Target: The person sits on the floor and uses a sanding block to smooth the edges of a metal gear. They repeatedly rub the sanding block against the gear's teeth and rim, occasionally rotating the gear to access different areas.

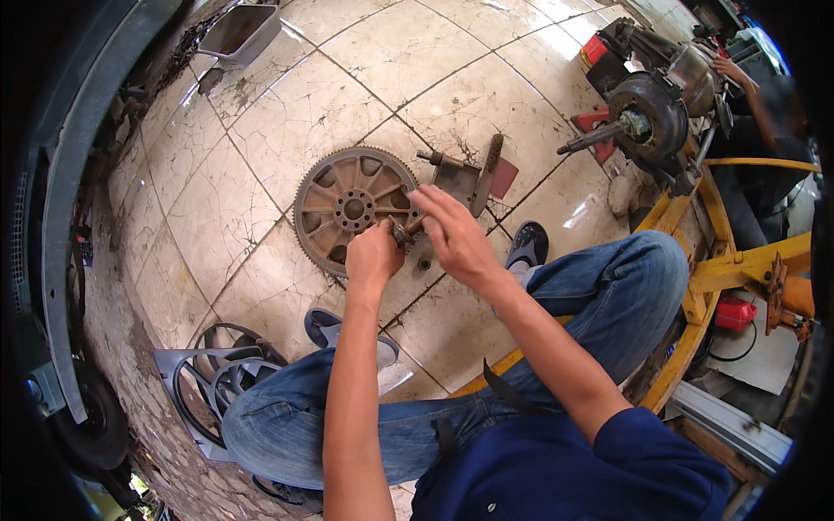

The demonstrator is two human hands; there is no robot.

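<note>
A rusty toothed flywheel (328,189) lies flat on the tiled floor in front of me. My left hand (375,257) is closed at its near right edge, around a small dark metal part with a short shaft (402,233); its exact kind is hard to make out. Beside that part, my right hand (458,240) has its fingers stretched out over the flywheel's right rim. The right thumb is close to the shaft, and I cannot tell whether it touches. A small round dark piece (424,263) rests on the floor between my hands.
Beyond my right hand lie a metal block with a stub (453,177), a long dark flat bar (489,174) and a reddish sheet (504,179). A grey tray (253,49) stands far left, a fan (234,378) near left. Right, another person's hand (728,69) touches machinery (647,117) by a yellow frame (738,267).
</note>
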